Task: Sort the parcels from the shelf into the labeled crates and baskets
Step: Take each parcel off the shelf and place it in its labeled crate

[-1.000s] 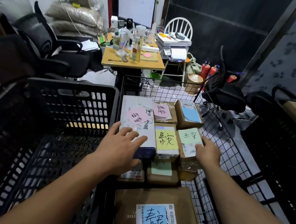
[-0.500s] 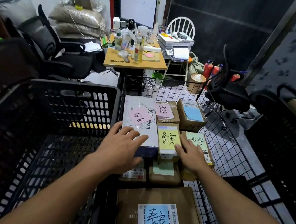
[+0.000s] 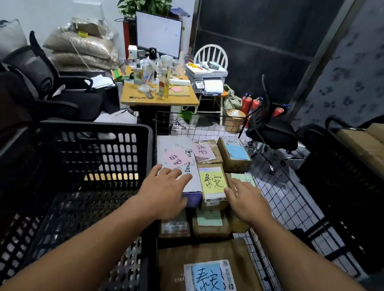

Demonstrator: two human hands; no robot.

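Head view: both bare hands reach into a wire basket packed with parcels, each bearing a coloured handwritten note. The left hand lies flat on the near end of a long white parcel with a pink note, fingers straight and spread apart, curling round nothing. The right hand rests on top of a brown parcel with a pale green note, fingers extended and slightly apart, its fingertips at the right edge of the yellow-note parcel that sits between the two hands. Farther back in the basket stands a blue-note parcel. Nearest the person lies a large flat brown parcel with a blue note. To the left, touching the basket, stands a black plastic crate. A cluttered wooden desk stands beyond.
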